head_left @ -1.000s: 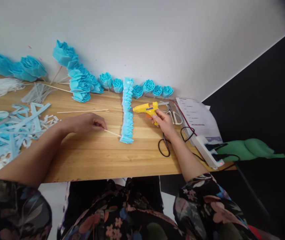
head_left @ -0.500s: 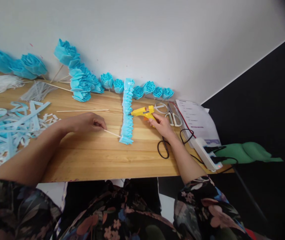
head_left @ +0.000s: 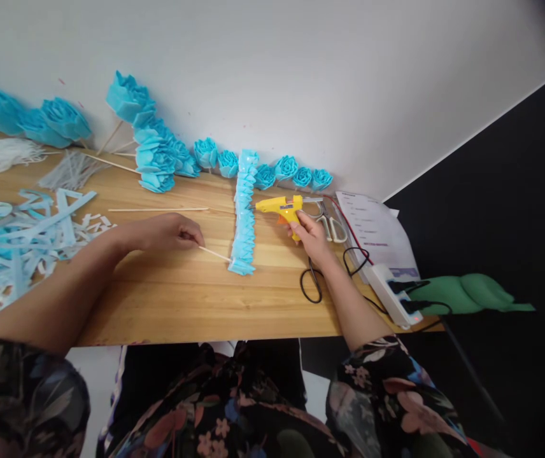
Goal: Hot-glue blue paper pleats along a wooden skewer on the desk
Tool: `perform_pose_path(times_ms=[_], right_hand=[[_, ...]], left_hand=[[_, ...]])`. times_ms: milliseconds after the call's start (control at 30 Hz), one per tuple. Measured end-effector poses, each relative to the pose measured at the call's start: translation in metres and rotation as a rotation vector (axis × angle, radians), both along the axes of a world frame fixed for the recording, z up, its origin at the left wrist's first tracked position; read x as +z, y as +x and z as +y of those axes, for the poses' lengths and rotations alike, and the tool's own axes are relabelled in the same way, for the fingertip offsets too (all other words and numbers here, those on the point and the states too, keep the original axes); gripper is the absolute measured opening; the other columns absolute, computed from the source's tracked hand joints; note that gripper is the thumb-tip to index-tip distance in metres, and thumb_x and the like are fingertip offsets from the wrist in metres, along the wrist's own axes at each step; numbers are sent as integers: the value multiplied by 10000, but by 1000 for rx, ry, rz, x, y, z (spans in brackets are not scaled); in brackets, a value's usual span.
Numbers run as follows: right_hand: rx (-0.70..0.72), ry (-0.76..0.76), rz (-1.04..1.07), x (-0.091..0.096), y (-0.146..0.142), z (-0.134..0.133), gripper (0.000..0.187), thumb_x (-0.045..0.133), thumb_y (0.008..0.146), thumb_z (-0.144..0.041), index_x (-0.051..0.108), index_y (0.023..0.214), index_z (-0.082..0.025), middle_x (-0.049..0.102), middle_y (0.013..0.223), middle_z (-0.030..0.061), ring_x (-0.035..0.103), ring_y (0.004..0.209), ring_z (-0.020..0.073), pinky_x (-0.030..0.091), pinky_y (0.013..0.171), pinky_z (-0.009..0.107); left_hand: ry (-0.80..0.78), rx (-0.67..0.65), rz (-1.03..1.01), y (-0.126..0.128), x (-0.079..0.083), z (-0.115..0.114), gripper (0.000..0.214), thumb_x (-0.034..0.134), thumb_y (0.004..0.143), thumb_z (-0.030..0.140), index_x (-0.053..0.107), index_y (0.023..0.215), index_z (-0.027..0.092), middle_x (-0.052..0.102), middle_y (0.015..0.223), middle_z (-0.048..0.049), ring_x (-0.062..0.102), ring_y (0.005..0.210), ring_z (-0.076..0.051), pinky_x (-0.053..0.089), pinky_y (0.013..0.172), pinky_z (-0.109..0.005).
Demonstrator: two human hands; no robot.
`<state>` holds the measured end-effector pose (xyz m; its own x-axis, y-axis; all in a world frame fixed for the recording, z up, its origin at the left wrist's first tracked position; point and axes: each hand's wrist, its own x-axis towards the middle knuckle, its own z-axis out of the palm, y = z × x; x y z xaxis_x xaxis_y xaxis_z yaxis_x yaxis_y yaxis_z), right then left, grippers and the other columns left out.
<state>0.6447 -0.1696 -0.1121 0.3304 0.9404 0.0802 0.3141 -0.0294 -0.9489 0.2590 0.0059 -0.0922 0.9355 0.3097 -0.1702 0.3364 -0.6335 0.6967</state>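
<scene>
My left hand [head_left: 179, 233] is closed around one end of a thin wooden stick [head_left: 214, 253]. The stick's other end meets the near end of a pleated light-blue strip [head_left: 244, 216], which lies lengthwise away from me on the table. In my right hand [head_left: 311, 236] is a yellow hot glue gun [head_left: 279, 205], its nozzle pointing left at the strip's middle, close to its right edge. A clear glue stick pokes out of the gun's back. White-handled scissors [head_left: 337, 229] lie just behind my right hand.
Blue paper flowers [head_left: 155, 156] line the wall. Blue and white scraps [head_left: 14, 248] are heaped at left. Another stick [head_left: 158, 209] lies beyond my left hand. At right are a white power strip [head_left: 394, 296], black cord [head_left: 311, 283], printed papers [head_left: 377, 229] and a green object [head_left: 468, 296].
The glue gun in my right hand has shifted slightly right and up, its nozzle drawing back a little from the strip. My left hand and the stick are nearly still.
</scene>
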Motion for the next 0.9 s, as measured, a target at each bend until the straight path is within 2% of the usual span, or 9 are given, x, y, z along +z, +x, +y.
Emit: perform_pose_path(times_ms=[167, 400, 633, 900], right_hand=[[11, -20, -76, -2, -2, 0, 720, 808, 880, -731, 826, 1352, -188, 783, 872, 38, 638, 728, 186, 442, 566, 279], [92, 39, -405, -1, -4, 1, 473, 701, 991, -642, 830, 1185, -231, 812, 934, 67, 640, 787, 233, 528, 748, 351], [120, 88, -453, 1, -8, 0, 353, 645, 1026, -573, 765, 1069, -245, 735, 848, 36, 642, 773, 240, 538, 839, 373], [92, 61, -472, 0, -8, 0, 435, 668, 1035, -580, 833, 1204, -215, 810, 940, 82, 716, 915, 281, 582, 849, 376]], left_hand=[[-7, 2, -6, 1, 0, 0, 463, 689, 1035, 597, 892, 1079, 183, 891, 1058, -80, 773, 921, -227, 569, 836, -255], [-1, -3, -4, 1, 0, 0, 482, 673, 1041, 607, 901, 1090, 185, 890, 1054, -77, 762, 924, -221, 575, 852, -248], [-8, 19, 23, 0, 4, -1, 502, 678, 1041, 635, 900, 1104, 189, 892, 1085, -80, 773, 955, -231, 585, 869, -246], [-10, 1, 4, 0, 2, 0, 547, 670, 1053, 696, 897, 1079, 198, 892, 1069, -78, 767, 954, -238, 588, 861, -251]])
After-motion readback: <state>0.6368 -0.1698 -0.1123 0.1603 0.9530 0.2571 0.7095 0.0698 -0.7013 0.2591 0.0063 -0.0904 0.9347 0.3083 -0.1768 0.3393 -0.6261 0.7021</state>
